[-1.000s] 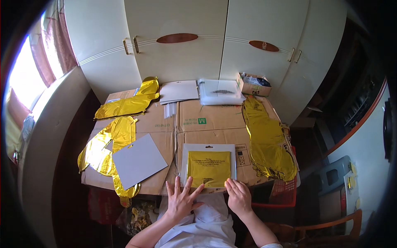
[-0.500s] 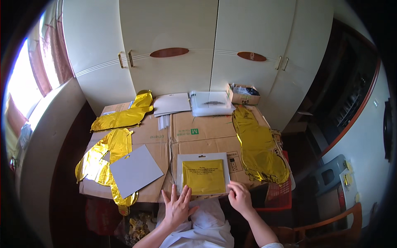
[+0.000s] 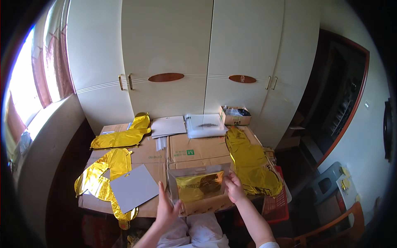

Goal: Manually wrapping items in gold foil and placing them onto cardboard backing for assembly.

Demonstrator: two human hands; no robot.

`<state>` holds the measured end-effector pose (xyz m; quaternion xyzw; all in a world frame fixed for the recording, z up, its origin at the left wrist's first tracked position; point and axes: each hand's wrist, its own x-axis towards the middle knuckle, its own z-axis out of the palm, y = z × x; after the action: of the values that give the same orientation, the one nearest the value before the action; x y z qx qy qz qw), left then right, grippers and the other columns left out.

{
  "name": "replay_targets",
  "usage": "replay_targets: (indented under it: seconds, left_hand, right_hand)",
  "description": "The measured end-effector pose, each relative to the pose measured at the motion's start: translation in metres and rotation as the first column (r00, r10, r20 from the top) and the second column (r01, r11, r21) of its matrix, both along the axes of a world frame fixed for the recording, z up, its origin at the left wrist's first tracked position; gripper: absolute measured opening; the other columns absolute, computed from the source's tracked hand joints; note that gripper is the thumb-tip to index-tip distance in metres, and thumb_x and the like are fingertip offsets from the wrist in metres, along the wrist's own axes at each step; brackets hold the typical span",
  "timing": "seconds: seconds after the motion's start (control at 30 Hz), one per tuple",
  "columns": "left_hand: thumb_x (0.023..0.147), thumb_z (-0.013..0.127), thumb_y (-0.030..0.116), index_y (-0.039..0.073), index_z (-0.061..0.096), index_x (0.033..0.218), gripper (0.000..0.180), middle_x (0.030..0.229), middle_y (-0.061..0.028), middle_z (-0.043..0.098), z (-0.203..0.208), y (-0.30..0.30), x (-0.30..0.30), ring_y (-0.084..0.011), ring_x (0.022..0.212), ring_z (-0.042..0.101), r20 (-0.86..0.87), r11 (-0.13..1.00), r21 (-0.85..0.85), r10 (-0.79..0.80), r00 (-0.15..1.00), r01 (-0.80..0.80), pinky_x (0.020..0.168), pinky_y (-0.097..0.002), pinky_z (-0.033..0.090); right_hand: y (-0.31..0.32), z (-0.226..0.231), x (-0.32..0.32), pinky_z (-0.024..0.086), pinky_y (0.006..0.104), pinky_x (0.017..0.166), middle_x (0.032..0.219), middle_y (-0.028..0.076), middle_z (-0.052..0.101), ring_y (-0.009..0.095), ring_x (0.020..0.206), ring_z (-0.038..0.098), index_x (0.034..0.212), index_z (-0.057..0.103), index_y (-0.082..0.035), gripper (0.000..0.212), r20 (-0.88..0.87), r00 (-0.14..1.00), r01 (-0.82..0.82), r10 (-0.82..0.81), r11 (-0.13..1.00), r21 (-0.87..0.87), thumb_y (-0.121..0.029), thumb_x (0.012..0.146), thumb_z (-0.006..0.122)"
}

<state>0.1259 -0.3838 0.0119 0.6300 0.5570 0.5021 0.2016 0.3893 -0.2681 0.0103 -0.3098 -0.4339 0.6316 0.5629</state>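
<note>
A clear packet (image 3: pixel 198 188) with a folded gold foil sheet inside and a hang hole at its top is tilted up above the near table edge. My right hand (image 3: pixel 235 189) pinches its right side between thumb and fingers. Along the lower left edge is my left hand (image 3: pixel 166 210), its fingers stretched upward and apart from the thumb. That thumb overlaps the packet's corner; whether it presses there I cannot tell. Left of this hand, a grey-white card (image 3: pixel 134 190) with a hang hole lies partly over a gold foil balloon (image 3: pixel 118 161).
Flattened cardboard (image 3: pixel 190 144) covers the table. Another gold foil piece (image 3: pixel 252 165) lies right, and one (image 3: pixel 120 139) far left. At the back are stacked cards (image 3: pixel 168 125), a translucent tray (image 3: pixel 206 131) and a small carton (image 3: pixel 235 118). A red basket (image 3: pixel 278 202) stands beside the table's right side.
The packet, flat on the table before, is now raised and tilted. My right hand has closed on its right side; my left hand has turned from palm-down to upright beside its left edge. The view has tilted up.
</note>
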Motion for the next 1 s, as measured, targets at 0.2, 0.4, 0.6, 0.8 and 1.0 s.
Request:
replay_targets:
  seconds: [0.2, 0.4, 0.6, 0.8, 1.0]
  left_hand:
    - [0.087, 0.060, 0.004, 0.003, 0.011, 0.154, 0.083, 0.155, -0.0197, 0.028, -0.010, 0.054, -0.024, -0.0259, 0.146, 0.023, 0.520, 0.938, 0.227, -0.344, 0.782, 0.261, 0.118, -0.0383, 0.017]
    - [0.090, 0.065, 0.007, 0.002, 0.038, 0.138, 0.055, 0.135, -0.0111, 0.053, -0.005, 0.045, -0.022, -0.0163, 0.125, 0.048, 0.611, 0.927, 0.125, -0.352, 0.709, 0.353, 0.105, -0.0320, 0.038]
    - [0.092, 0.064, 0.004, 0.001, 0.057, 0.120, 0.029, 0.106, -0.0012, 0.065, -0.006, 0.050, -0.029, -0.0096, 0.098, 0.059, 0.607, 0.944, 0.058, -0.292, 0.739, 0.326, 0.088, -0.0257, 0.047]
    - [0.094, 0.064, 0.004, -0.001, 0.060, 0.115, 0.022, 0.108, -0.0035, 0.069, -0.013, 0.051, -0.018, -0.0077, 0.096, 0.061, 0.687, 0.930, -0.022, -0.253, 0.681, 0.368, 0.086, -0.0257, 0.050]
    - [0.090, 0.070, 0.007, 0.000, 0.062, 0.113, 0.025, 0.107, -0.0051, 0.070, 0.005, 0.025, 0.016, -0.0103, 0.096, 0.064, 0.775, 0.836, -0.139, -0.241, 0.584, 0.530, 0.088, -0.0277, 0.051]
  right_hand:
    - [-0.003, -0.015, 0.003, 0.035, 0.0267, 0.098, 0.110, -0.001, 0.059, 0.010, 0.105, 0.051, 0.121, 0.054, -0.006, 0.027, 0.108, 0.992, -0.082, 0.066, 0.985, 0.155, -0.013, 0.095, 0.056]
    - [-0.023, 0.019, -0.009, 0.026, 0.0329, 0.112, 0.132, 0.005, 0.051, 0.014, 0.127, 0.041, 0.134, 0.043, -0.004, 0.044, 0.223, 0.958, -0.221, 0.181, 0.961, 0.169, -0.017, 0.094, 0.056]
    - [-0.019, 0.013, -0.008, 0.029, 0.0303, 0.109, 0.129, 0.004, 0.052, 0.013, 0.123, 0.043, 0.137, 0.043, -0.005, 0.044, 0.193, 0.965, -0.194, 0.179, 0.979, 0.062, -0.020, 0.098, 0.055]
    - [-0.027, 0.013, 0.019, 0.040, 0.0270, 0.095, 0.110, 0.000, 0.060, 0.008, 0.105, 0.053, 0.118, 0.058, -0.004, 0.031, 0.422, 0.875, -0.186, 0.236, 0.970, -0.157, -0.022, 0.094, 0.067]
    - [-0.060, 0.032, 0.045, 0.047, 0.0256, 0.084, 0.100, -0.003, 0.066, 0.007, 0.092, 0.060, 0.109, 0.066, -0.006, 0.024, 0.165, 0.981, -0.101, 0.097, 0.995, 0.016, -0.018, 0.089, 0.073]
